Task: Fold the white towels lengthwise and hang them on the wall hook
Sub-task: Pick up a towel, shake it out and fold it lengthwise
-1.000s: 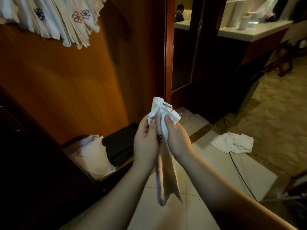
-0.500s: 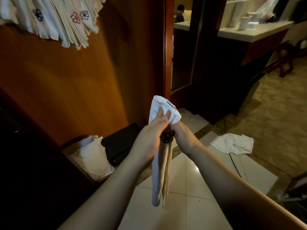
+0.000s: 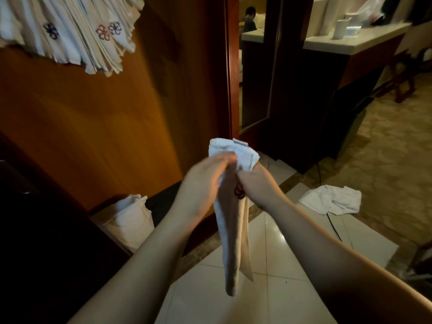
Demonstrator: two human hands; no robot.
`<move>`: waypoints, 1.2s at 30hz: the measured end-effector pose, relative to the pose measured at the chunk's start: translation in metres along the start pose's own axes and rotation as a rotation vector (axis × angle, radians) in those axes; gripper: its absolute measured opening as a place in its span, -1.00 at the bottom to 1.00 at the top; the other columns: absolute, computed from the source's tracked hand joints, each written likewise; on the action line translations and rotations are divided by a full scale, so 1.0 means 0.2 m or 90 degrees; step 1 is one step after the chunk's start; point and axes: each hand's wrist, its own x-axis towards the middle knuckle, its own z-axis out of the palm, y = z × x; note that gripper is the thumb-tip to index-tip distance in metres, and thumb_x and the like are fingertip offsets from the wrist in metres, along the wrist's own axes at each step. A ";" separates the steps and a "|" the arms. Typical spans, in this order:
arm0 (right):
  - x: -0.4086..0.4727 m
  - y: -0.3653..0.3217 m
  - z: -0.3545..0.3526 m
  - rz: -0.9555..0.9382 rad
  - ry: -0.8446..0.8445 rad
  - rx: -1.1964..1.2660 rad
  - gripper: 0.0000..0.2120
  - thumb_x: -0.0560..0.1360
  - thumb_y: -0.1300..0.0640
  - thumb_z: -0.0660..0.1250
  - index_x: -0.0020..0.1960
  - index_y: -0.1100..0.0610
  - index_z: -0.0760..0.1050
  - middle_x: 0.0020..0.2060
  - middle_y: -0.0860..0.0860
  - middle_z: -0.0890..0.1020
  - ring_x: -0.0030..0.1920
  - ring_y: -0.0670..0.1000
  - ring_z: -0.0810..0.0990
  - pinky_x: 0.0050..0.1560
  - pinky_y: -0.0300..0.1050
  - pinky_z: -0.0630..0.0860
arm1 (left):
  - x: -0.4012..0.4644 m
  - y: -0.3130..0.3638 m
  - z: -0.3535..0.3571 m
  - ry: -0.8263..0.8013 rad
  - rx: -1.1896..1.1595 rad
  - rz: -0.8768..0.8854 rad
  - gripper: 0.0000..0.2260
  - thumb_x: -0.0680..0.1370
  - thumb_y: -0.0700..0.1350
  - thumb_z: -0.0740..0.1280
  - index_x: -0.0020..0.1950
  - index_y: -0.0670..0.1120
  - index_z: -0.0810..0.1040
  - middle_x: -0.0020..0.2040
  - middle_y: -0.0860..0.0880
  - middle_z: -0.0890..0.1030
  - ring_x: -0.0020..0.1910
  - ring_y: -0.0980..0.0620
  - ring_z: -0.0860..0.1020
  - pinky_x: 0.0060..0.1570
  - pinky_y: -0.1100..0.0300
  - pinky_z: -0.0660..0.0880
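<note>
Standing by the doorway: person has one white towel (image 3: 230, 230) up in front of them, folded into a long narrow strip, hanging straight down w/ the tail over the floor tiles (image 3: 275, 249). Right hand (image 3: 258, 187) is clamped on it near the top, fingers curled round the bunch just below the top fold. Left hand (image 3: 205, 181) is laid against the strip's near side, fingers fairly straight & blurred, so pressing or smoothing, not gripping as far as I can tell.

The hung towels (image 3: 77, 33), a thick fan of them w/ flower marks, sit at 10 o'clock, high on the wood wall (image 3: 93, 125); the hook itself is hidden behind them. Loose towel on the floor (image 3: 332, 201) at 3 o'clock, near a black cable (image 3: 332, 226). Another white bundle (image 3: 128, 218) at 8 o'clock, low by the wall.

Risks, imo: only the right hand really holds it, so if that pinch slackens the layers splay & the fold's lost. The fan's already crowded; pushing one more on could knock neighbours off. Stepping toward 3 o'clock, that cable's a trip hazard.
</note>
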 end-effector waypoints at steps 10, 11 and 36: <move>0.14 -0.14 -0.33 -0.009 -0.149 0.414 -0.41 0.12 0.15 0.42 0.15 0.23 0.48 0.02 0.28 0.61 0.04 0.28 0.63 0.15 0.28 0.55 | 0.20 -0.05 -0.21 -0.142 -0.117 -0.139 -0.57 0.41 0.04 0.50 0.25 0.05 0.56 0.15 0.05 0.69 0.14 0.02 0.65 0.01 0.18 0.59; 0.16 -0.15 -0.35 -0.016 -0.147 0.412 -0.37 0.12 0.15 0.42 0.19 0.24 0.46 0.06 0.32 0.61 0.07 0.32 0.65 0.18 0.35 0.53 | 0.21 -0.04 -0.21 -0.161 -0.114 -0.125 -0.59 0.40 0.02 0.51 0.23 0.02 0.58 0.15 0.03 0.70 0.13 0.01 0.66 -0.02 0.20 0.60; 0.16 0.20 -0.07 0.023 -0.122 0.184 -0.67 0.43 -0.13 0.53 0.12 -0.03 0.60 -0.09 -0.20 0.73 -0.07 -0.20 0.70 -0.02 -0.22 0.55 | 0.51 0.47 -0.26 -0.036 -0.228 -0.082 -0.67 0.52 -0.03 0.40 0.24 -0.11 0.54 0.03 -0.12 0.73 0.04 -0.14 0.70 -0.04 -0.01 0.63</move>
